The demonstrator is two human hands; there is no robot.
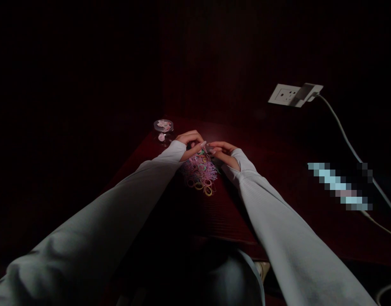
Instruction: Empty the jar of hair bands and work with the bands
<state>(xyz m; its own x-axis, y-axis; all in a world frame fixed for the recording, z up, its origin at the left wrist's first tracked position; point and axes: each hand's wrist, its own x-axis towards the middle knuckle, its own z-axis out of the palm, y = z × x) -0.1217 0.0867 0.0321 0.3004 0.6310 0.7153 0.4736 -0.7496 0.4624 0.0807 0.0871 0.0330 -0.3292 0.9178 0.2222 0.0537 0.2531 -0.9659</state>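
A heap of thin hair ties (200, 168), mostly pink, purple and blue, lies on the dark red table. Several yellow and pink rings sit at its near edge. Just over the heap's far side, my left hand (191, 141) has its fingers curled in, with thumb and fingertips closed on a small pink hair tie (204, 148). My right hand (225, 151) meets it from the right, its thumb and fingers pinched together at the same tie. The fingertips are small and dim, so the exact grip is hard to see.
A clear round jar (164, 131) with a pink-patterned lid stands beyond my left hand. A wall socket (284, 95) carries a plugged-in charger (306, 94), its white cable (343, 131) running down the right side. A blurred-out light-blue object (337, 185) lies right on the table.
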